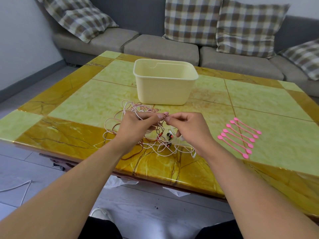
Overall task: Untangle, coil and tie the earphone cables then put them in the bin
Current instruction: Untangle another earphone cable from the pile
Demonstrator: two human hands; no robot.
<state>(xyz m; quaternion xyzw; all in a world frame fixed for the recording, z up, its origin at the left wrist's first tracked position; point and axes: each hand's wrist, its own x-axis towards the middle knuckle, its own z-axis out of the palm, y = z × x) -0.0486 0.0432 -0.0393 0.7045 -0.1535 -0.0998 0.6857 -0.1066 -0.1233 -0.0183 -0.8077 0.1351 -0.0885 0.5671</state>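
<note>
A tangle of thin earphone cables [148, 145], white, pink and dark red, lies on the table near its front edge, with black and red earbuds among the loops. My left hand [136, 125] and my right hand [188, 126] hover over the tangle. Their fingertips meet at the middle and both pinch strands of the cable there. An open pale yellow bin [164, 90] stands just behind the tangle.
Several pink silicone cable ties [240, 138] lie in a row to the right of my hands. The yellow marble-pattern table [86, 104] has a grey sofa with checked cushions [193, 19] behind it. A white cord [17, 187] lies on the floor at the left.
</note>
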